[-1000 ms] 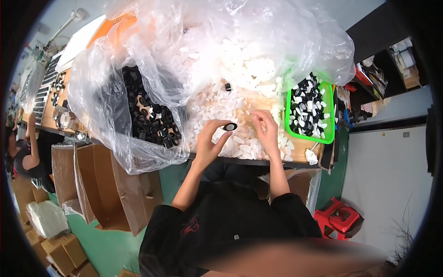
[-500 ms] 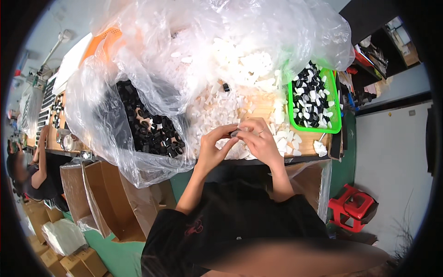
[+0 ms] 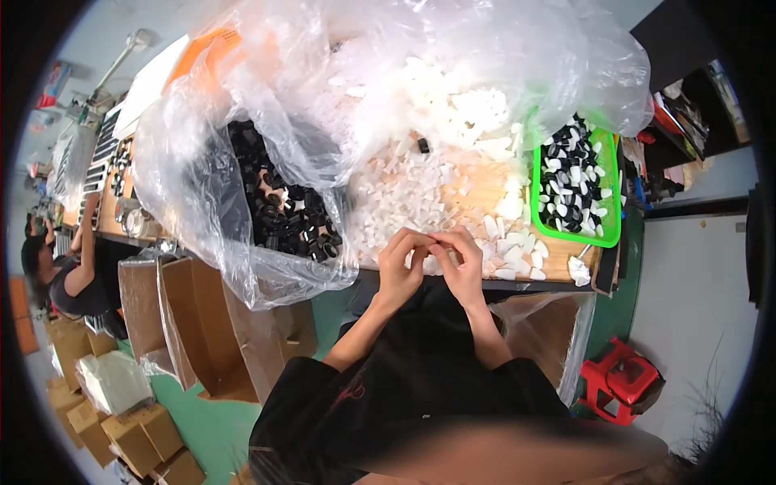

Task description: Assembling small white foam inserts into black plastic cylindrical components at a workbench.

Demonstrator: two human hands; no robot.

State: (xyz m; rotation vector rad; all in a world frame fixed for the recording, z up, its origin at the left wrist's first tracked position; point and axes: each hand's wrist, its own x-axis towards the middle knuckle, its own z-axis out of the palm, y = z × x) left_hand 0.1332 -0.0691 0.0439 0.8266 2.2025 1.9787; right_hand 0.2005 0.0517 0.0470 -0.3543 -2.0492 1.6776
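Note:
My left hand and my right hand meet at the fingertips over the table's near edge. Both pinch; whatever lies between the fingers is hidden by them. Just beyond is a spread of small translucent white pieces, with one black ring-like piece among them. White oval pieces lie right of my right hand. To the left, a clear plastic bag lies open around many small black ring-shaped parts. A green basket at the right holds mixed black and white pieces.
Clear plastic sheeting covers the table's far side. Open cardboard boxes stand below the table edge. A red stool is on the floor at right. Another person works at far left, above stacked cartons.
The view has shifted, so the table appears further right. My hands have drawn lower, nearer the table edge. A small dark piece that showed between my fingertips is now hidden.

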